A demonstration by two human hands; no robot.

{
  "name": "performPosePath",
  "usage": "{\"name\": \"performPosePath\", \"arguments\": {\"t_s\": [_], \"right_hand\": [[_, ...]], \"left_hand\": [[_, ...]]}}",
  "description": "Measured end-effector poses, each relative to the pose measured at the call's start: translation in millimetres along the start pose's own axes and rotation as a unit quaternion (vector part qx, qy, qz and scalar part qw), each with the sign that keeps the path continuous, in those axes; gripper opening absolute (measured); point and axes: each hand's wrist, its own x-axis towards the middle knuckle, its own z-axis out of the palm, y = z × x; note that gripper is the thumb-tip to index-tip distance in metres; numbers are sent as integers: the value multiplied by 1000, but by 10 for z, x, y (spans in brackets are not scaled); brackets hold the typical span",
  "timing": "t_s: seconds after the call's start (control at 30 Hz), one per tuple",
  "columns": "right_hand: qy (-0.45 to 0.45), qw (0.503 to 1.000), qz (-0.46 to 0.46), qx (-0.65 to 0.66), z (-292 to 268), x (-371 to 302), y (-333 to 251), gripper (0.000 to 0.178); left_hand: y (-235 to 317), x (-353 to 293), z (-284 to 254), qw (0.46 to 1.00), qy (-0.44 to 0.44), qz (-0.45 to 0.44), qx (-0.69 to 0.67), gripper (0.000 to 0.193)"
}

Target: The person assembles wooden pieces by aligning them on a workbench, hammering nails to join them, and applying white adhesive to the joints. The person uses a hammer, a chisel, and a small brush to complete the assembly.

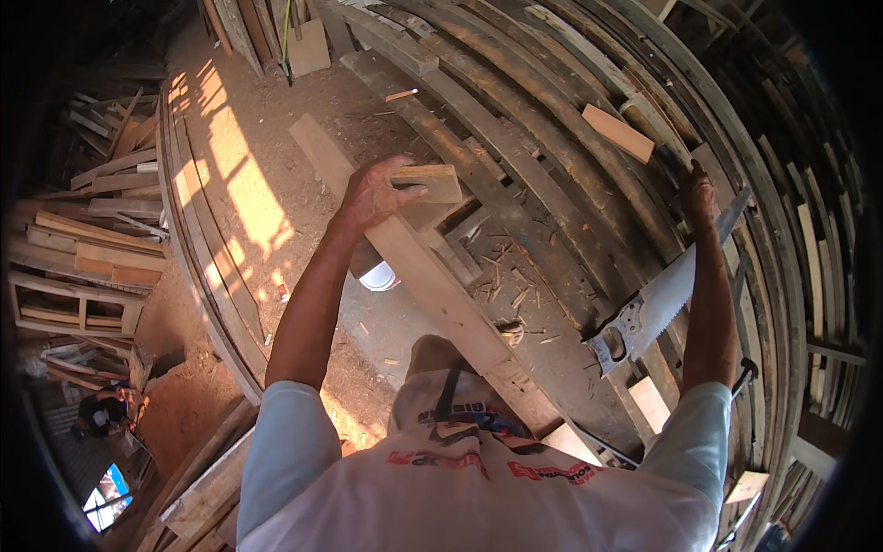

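Note:
My left hand (372, 191) is closed around the near end of a short wooden block (432, 181), thumb along its lower side. It sits over a long wooden plank (441, 299) that runs diagonally from far left to near my body. Out to the right, my right hand (701, 195) is at the stacked boards, its fingers curled near a small dark thing I cannot make out. Below that forearm rests a handsaw (667, 293), its handle toward me, its blade partly hidden by the arm. A white round container (377, 277) shows beneath the plank.
Long boards (543, 152) lie in rows ahead and to the right, with an orange-brown wood piece (618, 133) on them. Wood chips (504, 276) litter the ground. Piled offcuts (101, 244) line the left side. Another person (101, 412) is far off at lower left.

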Motion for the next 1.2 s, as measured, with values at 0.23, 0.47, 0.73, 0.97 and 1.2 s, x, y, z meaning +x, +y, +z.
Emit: {"name": "performPosePath", "arguments": {"t_s": [0.23,0.47,0.73,0.97,1.2], "right_hand": [[-120,990,-31,-70,206,366,-78,36],[-178,981,-76,-2,299,403,404,37],[-189,974,-128,-10,482,475,496,32],[-67,988,-37,-132,70,486,-212,29],[64,987,60,-132,-898,716,-886,45]], "left_hand": [[10,-221,-75,1000,25,0,11,63],[70,-81,-93,999,-22,-10,-37,51],[-94,-85,-146,983,1,76,-164,48],[-186,-147,-149,980,4,91,-176,49],[-100,-175,-182,984,-3,86,-157,40]]}}
